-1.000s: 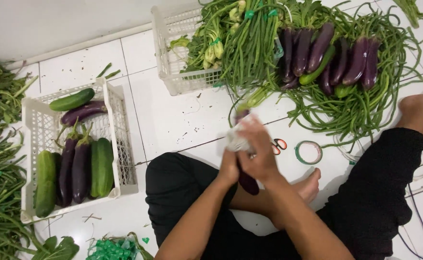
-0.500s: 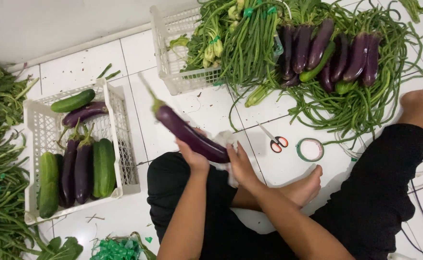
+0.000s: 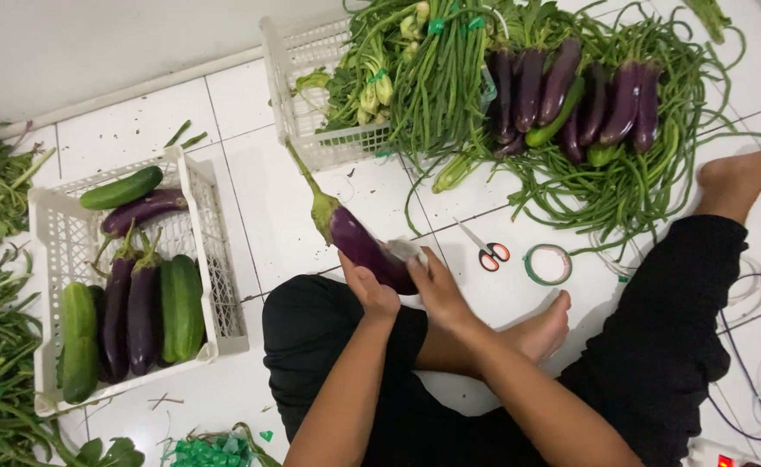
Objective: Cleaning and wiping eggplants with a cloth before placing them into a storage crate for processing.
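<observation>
A long purple eggplant (image 3: 356, 240) with a green stem points up and to the left over the white tiled floor. My left hand (image 3: 370, 292) grips its lower end from below. My right hand (image 3: 432, 285) presses a small white cloth or wrap (image 3: 404, 252) against the same end of the eggplant. Both hands sit close together above my black-trousered knee (image 3: 311, 337).
A white crate (image 3: 216, 285) at left holds cucumbers and eggplants. A second crate (image 3: 298, 95) at the back carries greens. More eggplants (image 3: 562, 86) lie on long beans (image 3: 631, 182). Scissors (image 3: 487, 251) and a tape roll (image 3: 548, 264) lie beside my foot (image 3: 545, 329). Greens line the left edge.
One second ago both hands rubbed something white in front of me. The eggplant was then lifted out leftward, and now it has slid a little lower and right, with the white cloth on its end.
</observation>
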